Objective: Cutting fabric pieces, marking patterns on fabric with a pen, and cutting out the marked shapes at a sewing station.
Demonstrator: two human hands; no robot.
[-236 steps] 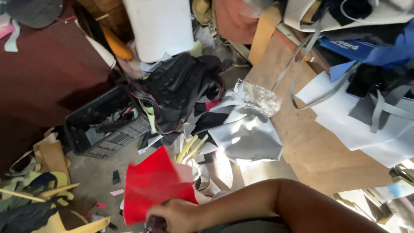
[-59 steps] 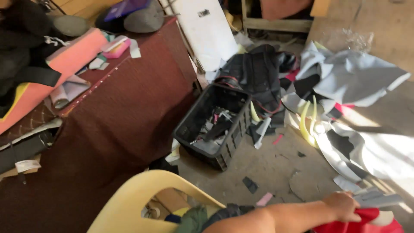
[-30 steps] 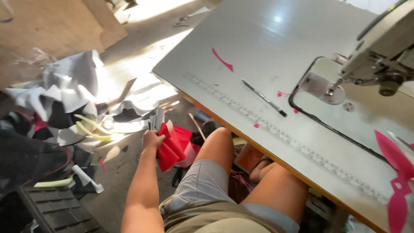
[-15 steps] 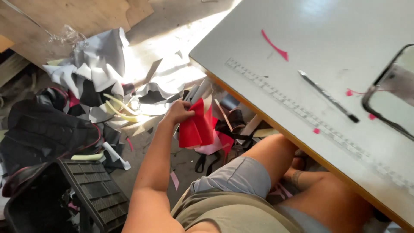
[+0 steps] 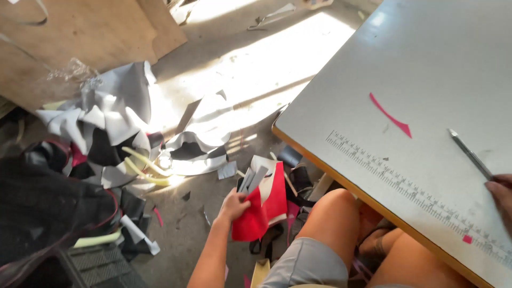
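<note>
Red fabric (image 5: 256, 216) is gripped by left hand (image 5: 232, 205) fingers below tabletop (image 5: 426, 69) | not yet raised | right hand (image 5: 501, 193) grip cannot be told.

A: Upper right: a pale grey surface (image 5: 426, 64) with an orange front edge, a printed ruler strip (image 5: 405, 184) running along that edge, and a curved pink scrap (image 5: 391, 116) lying above the strip.

B: Left, on the floor (image 5: 250, 69): a heap of grey and white offcuts (image 5: 112, 114), yellow strips (image 5: 141, 165), black fabric (image 5: 42, 208). A brown board (image 5: 69, 37) lies at upper left.
</note>
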